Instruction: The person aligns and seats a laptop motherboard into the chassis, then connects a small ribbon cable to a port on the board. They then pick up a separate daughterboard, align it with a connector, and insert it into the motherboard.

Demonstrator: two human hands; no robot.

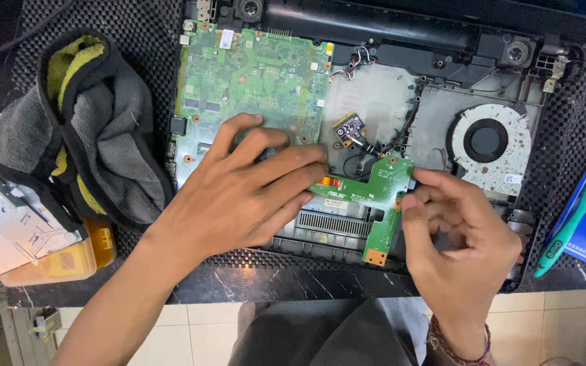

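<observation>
Two hands are being used inside the opened laptop base (442, 88). The left hand (239, 196) is being laid flat, fingers spread and nothing grasped, across the lower edge of the green motherboard (252, 74). The small L-shaped green daughter board (374, 193), lying just right of the motherboard and below the cooling fan (486, 142), is being pinched at its right edge by the thumb and curled fingers of the right hand (459, 237). The board is best being held by its edges and kept level, so that the orange flat cable (327, 181) is not being strained. A white rectangular label is being shown at the motherboard's top edge, another beside the fan.
</observation>
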